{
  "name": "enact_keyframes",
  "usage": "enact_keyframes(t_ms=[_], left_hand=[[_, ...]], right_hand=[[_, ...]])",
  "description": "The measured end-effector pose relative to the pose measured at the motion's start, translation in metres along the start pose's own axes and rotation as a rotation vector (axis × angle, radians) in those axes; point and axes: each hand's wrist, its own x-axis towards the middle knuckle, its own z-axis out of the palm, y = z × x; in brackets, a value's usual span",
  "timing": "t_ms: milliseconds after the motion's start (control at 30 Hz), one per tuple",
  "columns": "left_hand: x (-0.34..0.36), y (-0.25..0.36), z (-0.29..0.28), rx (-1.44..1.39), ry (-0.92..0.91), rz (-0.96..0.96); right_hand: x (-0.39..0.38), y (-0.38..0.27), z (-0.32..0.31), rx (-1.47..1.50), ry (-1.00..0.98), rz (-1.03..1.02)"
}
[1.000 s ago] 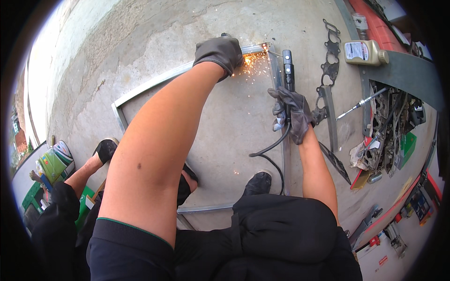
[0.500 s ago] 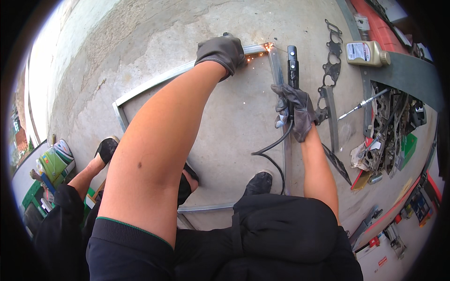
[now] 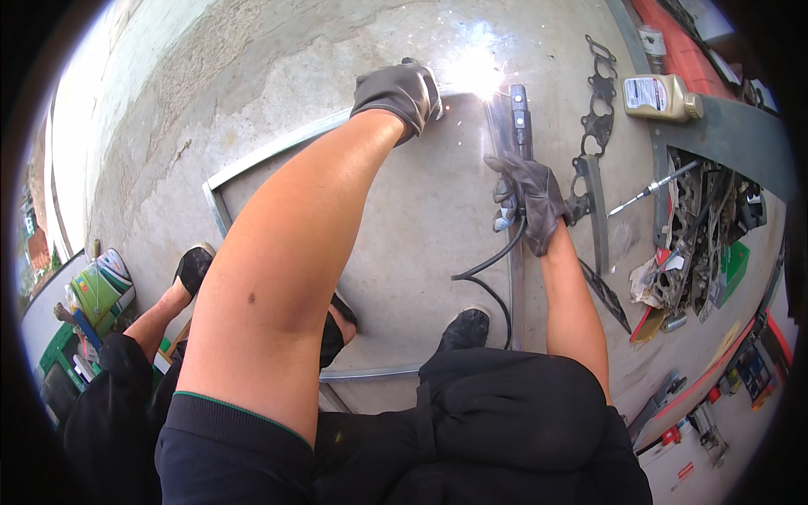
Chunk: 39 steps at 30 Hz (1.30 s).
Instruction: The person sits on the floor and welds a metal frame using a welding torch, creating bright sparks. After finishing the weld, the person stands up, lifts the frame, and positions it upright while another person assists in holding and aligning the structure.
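Note:
A rectangular frame [image 3: 286, 145] of silvery metal tube lies on the concrete floor in front of me. My left hand [image 3: 392, 97], in a dark leather glove, is closed over its far bar, left of the far right corner. A white-blue welding arc [image 3: 477, 74] flares at that corner, its glare hiding the joint and the electrode's tip. In my right hand [image 3: 536, 198], also gloved, is a black welding electrode holder [image 3: 520, 126] pointing away from me just right of the arc. A black cable [image 3: 497, 295] loops from its rear across the frame's right bar.
At right lie a flat gasket [image 3: 598, 109], a beige bottle [image 3: 661, 97], a threaded rod [image 3: 652, 187] and a heap of metal parts [image 3: 694, 227]. Another person's leg and shoe [image 3: 194, 268] are at left, near a green-and-white bucket [image 3: 101, 290].
Orange sparks at the corner have become a bright arc. The electrode holder's front has shifted slightly left and nearer to me. My left hand has barely moved.

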Motion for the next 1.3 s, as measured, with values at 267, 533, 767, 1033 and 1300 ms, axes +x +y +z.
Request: enact_keyframes(t_ms=[267,533,767,1033,1300], left_hand=[[-0.005,0.001,-0.006,-0.174,0.038,-0.073],[-0.008,0.000,-0.002,-0.141,0.145,0.005],[-0.009,0.000,-0.003,-0.135,0.142,0.019],[-0.002,-0.002,0.009,0.180,0.109,0.091],[0.007,-0.006,0.014,-0.131,0.119,-0.020]], right_hand=[[-0.007,0.005,-0.005,0.039,-0.052,-0.061],[0.002,0.000,0.000,0.015,0.003,-0.041],[0.010,-0.008,0.003,-0.043,-0.033,-0.027],[0.006,-0.011,0.008,-0.024,-0.006,-0.009],[-0.004,-0.006,0.006,-0.013,0.007,-0.012]])
